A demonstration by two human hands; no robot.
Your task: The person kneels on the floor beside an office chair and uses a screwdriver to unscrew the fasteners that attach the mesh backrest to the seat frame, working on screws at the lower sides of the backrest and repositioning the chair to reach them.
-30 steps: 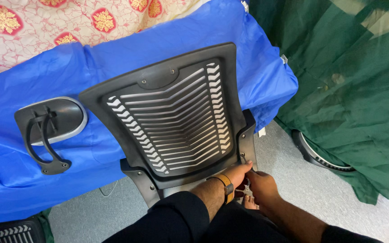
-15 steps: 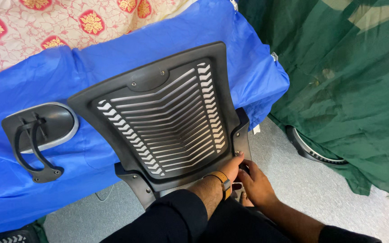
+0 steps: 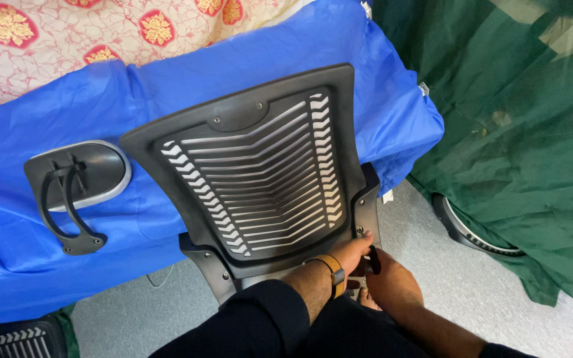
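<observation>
A black plastic chair backrest [image 3: 260, 179] with a slatted middle lies on a table under a blue cover [image 3: 134, 219]. Its lower edge hangs over the table's near side. My left hand [image 3: 351, 252], with an orange-brown wristband, grips the bracket [image 3: 368, 205] at the backrest's lower right corner. Right beside it, touching it, my right hand [image 3: 392, 286] holds a small black tool [image 3: 374, 258] whose tip points at that bracket. The fingertips of both hands are partly hidden by each other.
A black headrest part [image 3: 74, 189] with a curved bracket lies on the blue cover to the left. A patterned red and cream cloth [image 3: 101, 33] lies behind. A green cloth [image 3: 518, 132] covers something on the right, over a ring-shaped part [image 3: 465, 232] on the grey floor.
My view has shifted slightly. Both hands stay at the backrest's lower right corner, and the left hand has crept a little higher on the bracket.
</observation>
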